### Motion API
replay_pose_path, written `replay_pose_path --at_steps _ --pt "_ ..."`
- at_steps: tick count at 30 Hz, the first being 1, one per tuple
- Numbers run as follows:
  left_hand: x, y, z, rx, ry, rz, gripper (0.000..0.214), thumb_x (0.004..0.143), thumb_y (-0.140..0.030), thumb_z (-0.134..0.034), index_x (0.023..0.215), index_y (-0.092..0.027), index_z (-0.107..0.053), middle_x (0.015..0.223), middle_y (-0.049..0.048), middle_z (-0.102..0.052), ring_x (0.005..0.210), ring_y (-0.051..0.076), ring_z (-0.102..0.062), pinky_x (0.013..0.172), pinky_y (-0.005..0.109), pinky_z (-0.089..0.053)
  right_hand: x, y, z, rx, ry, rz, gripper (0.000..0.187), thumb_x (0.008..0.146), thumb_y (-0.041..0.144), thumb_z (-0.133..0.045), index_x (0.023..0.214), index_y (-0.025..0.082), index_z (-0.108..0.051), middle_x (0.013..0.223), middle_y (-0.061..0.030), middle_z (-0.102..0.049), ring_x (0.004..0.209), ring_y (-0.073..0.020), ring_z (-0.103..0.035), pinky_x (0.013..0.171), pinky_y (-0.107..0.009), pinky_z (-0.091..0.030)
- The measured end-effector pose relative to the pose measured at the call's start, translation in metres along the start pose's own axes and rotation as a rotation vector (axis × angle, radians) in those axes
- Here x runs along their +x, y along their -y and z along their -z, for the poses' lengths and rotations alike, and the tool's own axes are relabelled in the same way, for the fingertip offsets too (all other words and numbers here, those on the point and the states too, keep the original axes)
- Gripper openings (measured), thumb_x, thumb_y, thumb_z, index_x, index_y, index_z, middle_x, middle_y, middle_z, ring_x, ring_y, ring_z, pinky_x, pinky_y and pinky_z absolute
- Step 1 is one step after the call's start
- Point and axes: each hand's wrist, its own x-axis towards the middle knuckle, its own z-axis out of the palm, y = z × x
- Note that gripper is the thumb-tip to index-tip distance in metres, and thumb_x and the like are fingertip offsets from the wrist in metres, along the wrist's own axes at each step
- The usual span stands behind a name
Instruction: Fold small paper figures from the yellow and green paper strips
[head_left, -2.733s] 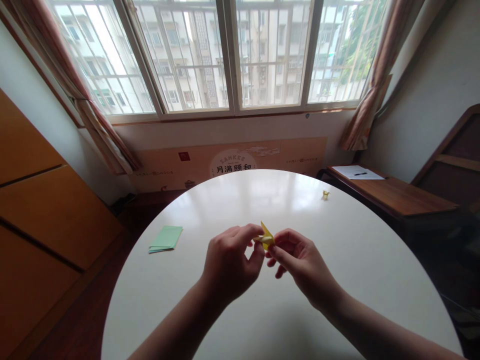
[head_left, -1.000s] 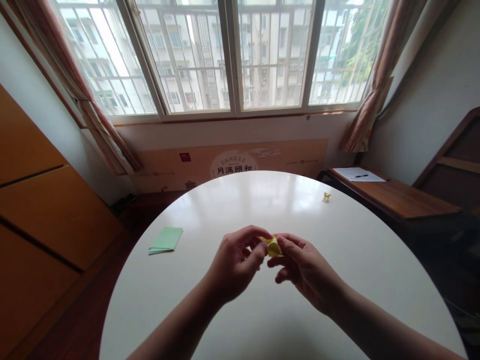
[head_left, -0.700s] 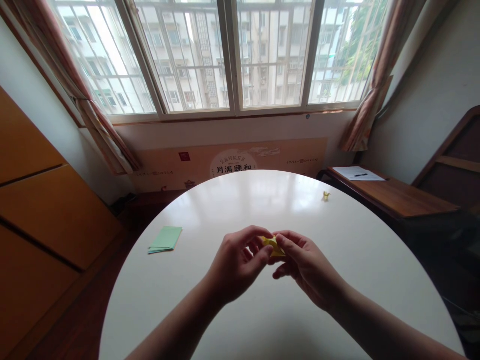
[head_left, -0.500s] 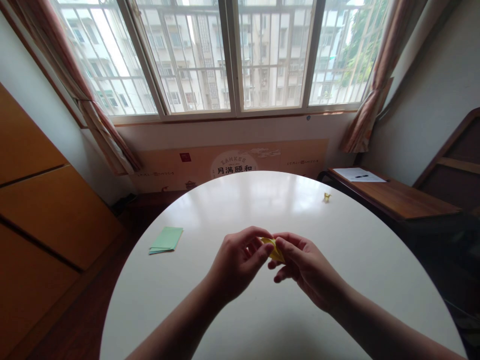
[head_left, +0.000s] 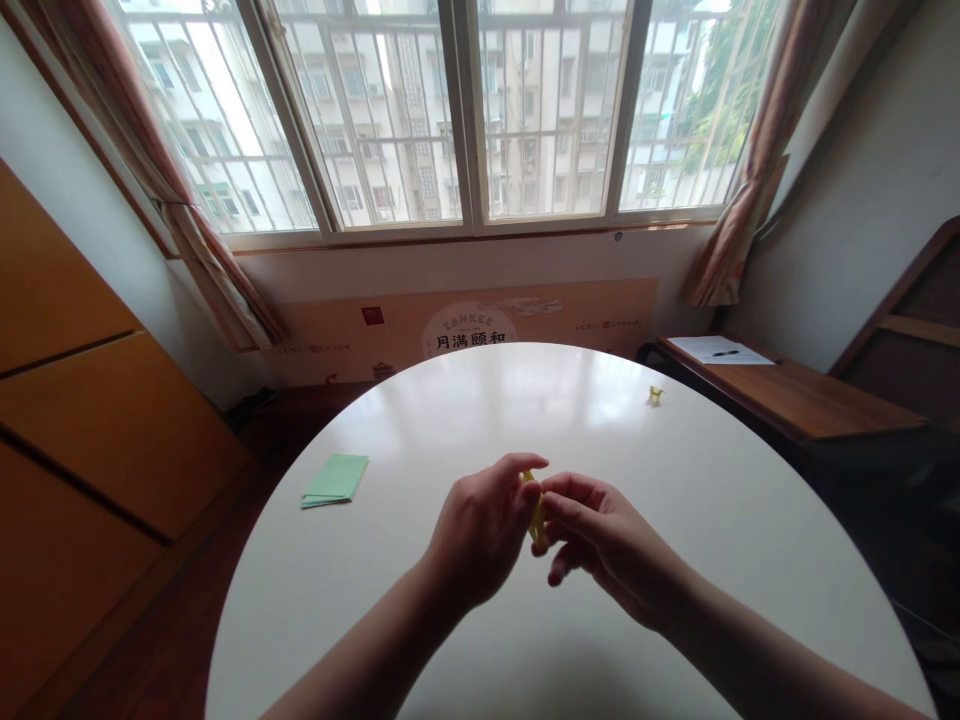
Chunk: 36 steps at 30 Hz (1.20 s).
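Observation:
Between my two hands, above the white round table [head_left: 315, 600], is a small piece of folded yellow paper [head_left: 537, 528], seen nearly edge-on. My left hand [head_left: 487, 530] pinches it from the left with thumb and fingers, the index finger stretched over its top. From the right, my right hand [head_left: 607, 540] grips the paper's edge between thumb and index finger, while its lower fingers curl beneath. Part of the paper is covered by the fingers. Farther back on the table's right side stands a tiny yellow folded paper figure [head_left: 655, 396].
A small stack of light green paper sheets [head_left: 335, 480] lies on the table's left side. Beyond the right edge is a wooden bench [head_left: 840, 395] with a white sheet [head_left: 720, 351] and a dark pen on it. A barred window is ahead, wooden cabinets at left.
The yellow paper has turned from showing its broad face to nearly edge-on. My left hand has rotated with it, and its index finger has lifted and straightened.

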Motion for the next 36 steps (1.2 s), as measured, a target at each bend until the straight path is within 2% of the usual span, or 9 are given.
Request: replay_pose_path --at_steps 7,11,15,18,21,27,31,36 --pt "-0.0018 0.0029 -0.0075 -0.084 -0.089 0.039 0.035 0.101 -0.043 -0.042 0.121 -0.018 -0.057 0.061 -0.0046 -0.052 0.052 0.012 -0.050 0.055 0.023 -0.040 0.0002 -0.0005 -0.0003 -0.020 0.015 0.003 0.027 0.082 0.040 -0.078 0.091 0.016 -0.069 0.079 -0.0044 -0.070 0.068 -0.0157 -0.066 0.051 -0.024 -0.056" --pt "-0.0012 0.0041 -0.0073 -0.138 -0.078 0.066 0.038 0.099 -0.046 -0.046 0.122 -0.019 -0.056 0.063 -0.0044 -0.053 0.053 0.012 -0.052 0.055 0.024 -0.041 0.0004 0.0000 -0.0015 -0.085 -0.015 0.039 0.033 0.081 0.041 -0.079 0.099 0.016 -0.067 0.078 -0.0047 -0.070 0.069 -0.0170 -0.066 0.053 -0.026 -0.057" --pt "-0.0012 0.0042 -0.0073 -0.171 -0.073 0.089 0.038 0.097 -0.046 -0.051 0.123 -0.020 -0.053 0.063 -0.0048 -0.054 0.052 0.012 -0.051 0.053 0.023 -0.041 0.0002 -0.0013 -0.0021 -0.086 -0.087 0.135 0.041 0.077 0.038 -0.082 0.108 0.021 -0.060 0.073 -0.0006 -0.070 0.065 -0.0178 -0.066 0.051 -0.029 -0.058" --pt "-0.0024 0.0049 -0.0088 -0.208 -0.105 0.122 0.034 0.094 -0.047 -0.055 0.115 -0.020 -0.052 0.060 -0.0058 -0.054 0.050 0.011 -0.051 0.050 0.022 -0.038 -0.0002 -0.0025 -0.0016 -0.089 -0.065 0.198 0.035 0.077 0.037 -0.082 0.100 0.023 -0.059 0.076 0.0003 -0.070 0.063 -0.0175 -0.066 0.049 -0.029 -0.058" --pt "-0.0034 0.0051 -0.0100 -0.263 -0.133 0.123 0.027 0.093 -0.045 -0.058 0.102 -0.021 -0.048 0.059 -0.0072 -0.053 0.048 0.010 -0.050 0.049 0.020 -0.036 -0.0002 -0.0029 -0.0012 -0.111 -0.041 0.203 0.034 0.077 0.036 -0.082 0.100 0.023 -0.061 0.078 -0.0005 -0.072 0.063 -0.0174 -0.067 0.049 -0.029 -0.058" --pt "-0.0019 0.0015 -0.0069 -0.236 -0.130 -0.001 0.026 0.097 -0.039 -0.053 0.081 -0.019 -0.048 0.060 -0.0054 -0.050 0.049 0.008 -0.047 0.048 0.019 -0.035 0.0008 -0.0054 -0.0003 -0.088 -0.068 0.170 0.029 0.075 0.036 -0.084 0.094 0.020 -0.069 0.077 -0.0023 -0.072 0.061 -0.0165 -0.065 0.048 -0.028 -0.056" --pt "-0.0012 -0.0011 -0.0034 -0.333 -0.048 -0.002 0.025 0.100 -0.039 -0.047 0.092 -0.017 -0.057 0.067 -0.0012 -0.056 0.055 0.010 -0.051 0.051 0.021 -0.044 0.0003 -0.0055 0.0035 -0.034 -0.106 0.185 0.026 0.076 0.032 -0.084 0.094 0.021 -0.068 0.078 -0.0010 -0.071 0.062 -0.0155 -0.065 0.048 -0.026 -0.056" --pt "-0.0004 -0.0003 -0.0035 -0.406 -0.041 0.100 0.020 0.095 -0.035 -0.058 0.100 -0.017 -0.061 0.078 0.0026 -0.061 0.061 0.012 -0.057 0.051 0.022 -0.051 -0.0005 -0.0013 0.0047 -0.082 -0.115 0.215 0.025 0.078 0.033 -0.083 0.094 0.020 -0.070 0.079 -0.0020 -0.071 0.063 -0.0150 -0.064 0.048 -0.025 -0.055"
